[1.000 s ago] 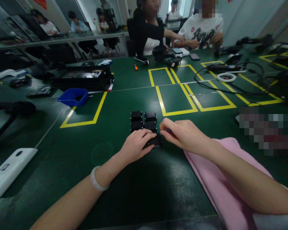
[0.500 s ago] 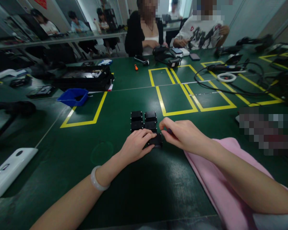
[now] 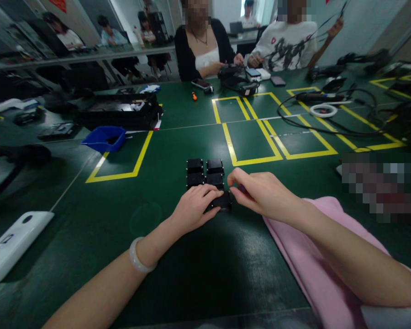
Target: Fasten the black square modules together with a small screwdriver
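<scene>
Several small black boxes [image 3: 214, 166] with shiny points at their corners stand in two columns on the green table. My left hand [image 3: 197, 204] grips the nearest right black box [image 3: 222, 200], with its fingers on the far side and its thumb along the near edge. That hand also hides part of the boxes behind it. Just right of the same box, my right hand [image 3: 256, 191] is closed in a pinch. A small dark thing shows between its fingers, too hidden to name.
A pink cloth [image 3: 329, 219] lies under my right forearm. To the left are a blue bin [image 3: 106, 138] and a white device [image 3: 17, 244]. Yellow tape [image 3: 256, 161] marks rectangles farther off. Black cables [image 3: 356, 133] lie at the right, and two people sit across the table.
Both my hands and the black boxes stay where they were. Across the table, one person has shifted left and upright; the other has raised a hand with a thin dark strap or cord.
</scene>
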`<state>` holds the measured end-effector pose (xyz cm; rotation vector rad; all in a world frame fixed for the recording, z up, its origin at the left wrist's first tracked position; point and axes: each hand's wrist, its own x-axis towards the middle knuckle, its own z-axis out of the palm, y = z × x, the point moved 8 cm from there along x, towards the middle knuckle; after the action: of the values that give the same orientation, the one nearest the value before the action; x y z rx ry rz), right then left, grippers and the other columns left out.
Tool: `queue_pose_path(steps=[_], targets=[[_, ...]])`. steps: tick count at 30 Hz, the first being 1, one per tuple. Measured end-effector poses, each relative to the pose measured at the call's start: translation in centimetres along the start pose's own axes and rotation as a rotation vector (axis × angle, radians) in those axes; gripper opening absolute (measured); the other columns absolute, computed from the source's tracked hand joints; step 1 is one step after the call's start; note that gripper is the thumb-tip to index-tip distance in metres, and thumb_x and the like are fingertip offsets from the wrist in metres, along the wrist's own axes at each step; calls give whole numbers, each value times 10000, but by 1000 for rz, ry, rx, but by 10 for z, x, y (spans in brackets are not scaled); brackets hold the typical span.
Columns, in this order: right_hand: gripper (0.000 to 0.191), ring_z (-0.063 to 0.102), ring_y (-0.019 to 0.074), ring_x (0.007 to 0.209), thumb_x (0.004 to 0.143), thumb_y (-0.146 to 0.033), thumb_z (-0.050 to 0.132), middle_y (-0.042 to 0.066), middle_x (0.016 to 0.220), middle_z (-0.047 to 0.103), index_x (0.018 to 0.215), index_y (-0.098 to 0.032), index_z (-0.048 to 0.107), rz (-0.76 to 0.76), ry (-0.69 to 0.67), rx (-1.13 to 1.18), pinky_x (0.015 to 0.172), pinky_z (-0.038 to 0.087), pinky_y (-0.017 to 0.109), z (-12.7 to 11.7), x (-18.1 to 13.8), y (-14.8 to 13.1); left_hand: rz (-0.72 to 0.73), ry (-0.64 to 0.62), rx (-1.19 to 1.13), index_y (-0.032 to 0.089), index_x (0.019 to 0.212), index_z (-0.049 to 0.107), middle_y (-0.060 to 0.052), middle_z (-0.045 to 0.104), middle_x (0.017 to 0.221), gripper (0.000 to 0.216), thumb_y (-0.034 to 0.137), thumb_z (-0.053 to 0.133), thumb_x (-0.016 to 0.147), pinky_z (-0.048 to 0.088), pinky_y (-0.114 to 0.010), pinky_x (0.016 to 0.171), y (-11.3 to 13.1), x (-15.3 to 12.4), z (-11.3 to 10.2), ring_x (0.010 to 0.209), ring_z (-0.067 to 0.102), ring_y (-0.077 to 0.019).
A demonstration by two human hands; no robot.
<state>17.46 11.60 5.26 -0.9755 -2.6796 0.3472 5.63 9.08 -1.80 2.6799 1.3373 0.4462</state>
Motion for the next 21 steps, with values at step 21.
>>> queue_pose_path(steps=[21], targets=[[181, 600, 148, 622, 969, -332, 353, -10, 718, 619, 1016, -201, 469, 21, -11, -31, 551, 281, 244, 0, 0, 0, 5, 3, -10, 201, 1210, 511, -69, 575, 1220, 318, 294, 556, 910, 454, -363, 859, 0, 0, 0, 1076, 561, -227]])
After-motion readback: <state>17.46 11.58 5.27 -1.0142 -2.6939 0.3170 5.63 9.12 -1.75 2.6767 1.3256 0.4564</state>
